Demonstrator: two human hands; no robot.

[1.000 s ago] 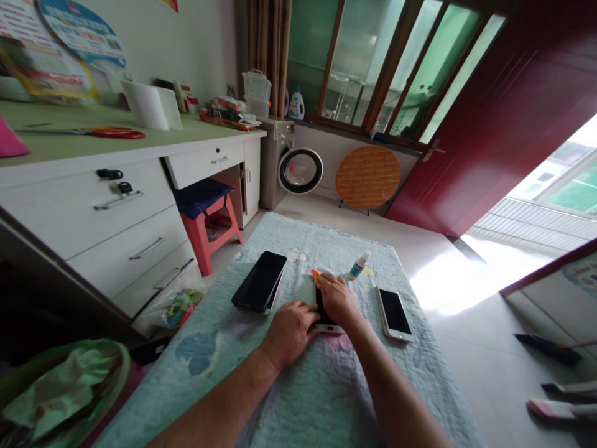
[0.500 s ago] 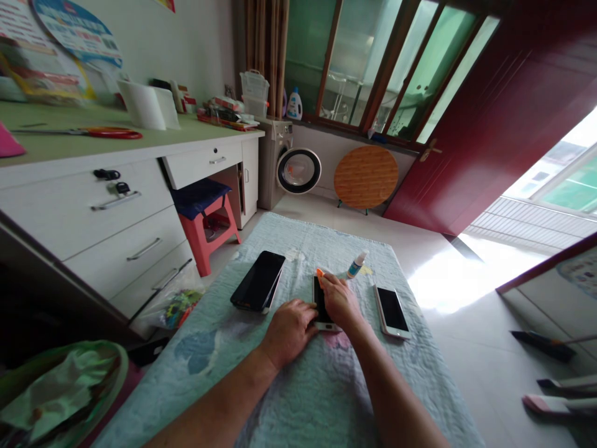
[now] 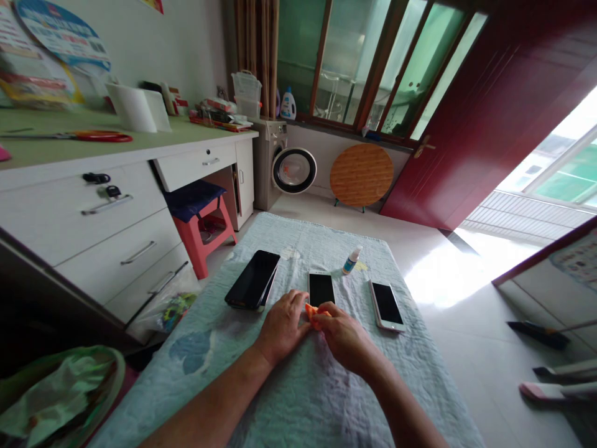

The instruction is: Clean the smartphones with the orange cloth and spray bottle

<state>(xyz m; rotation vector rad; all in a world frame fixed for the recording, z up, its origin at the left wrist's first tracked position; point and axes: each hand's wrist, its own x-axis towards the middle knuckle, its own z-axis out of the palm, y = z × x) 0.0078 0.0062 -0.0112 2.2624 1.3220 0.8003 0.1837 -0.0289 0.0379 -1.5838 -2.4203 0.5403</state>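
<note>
A white-framed smartphone (image 3: 321, 287) with a black screen lies face up on the quilted cover, its lower end hidden by my hands. My left hand (image 3: 283, 325) is closed at the phone's lower left edge, fingertips against its side and thumb near the bottom. In my right hand (image 3: 347, 336) a crumpled orange cloth (image 3: 318, 317) is pinched, pressed at the phone's lower end. A small spray bottle (image 3: 352, 260) stands beyond the phone to the right. Farther right lies another white smartphone (image 3: 388, 306); on the left is a stack of dark devices (image 3: 253, 280), the top one a black smartphone.
The pale blue quilted cover (image 3: 298, 398) spreads under everything. At left stand a desk with drawers (image 3: 121, 218), a red stool (image 3: 200, 239) and a waste bin (image 3: 116, 379). Ahead are a washing machine (image 3: 268, 168) with its door ajar and a round folded tabletop (image 3: 361, 175).
My right hand has slid the orange cloth down from the phone's upper end to its lower end, uncovering the upper screen. My left hand stays by the left edge. The view has shifted slightly.
</note>
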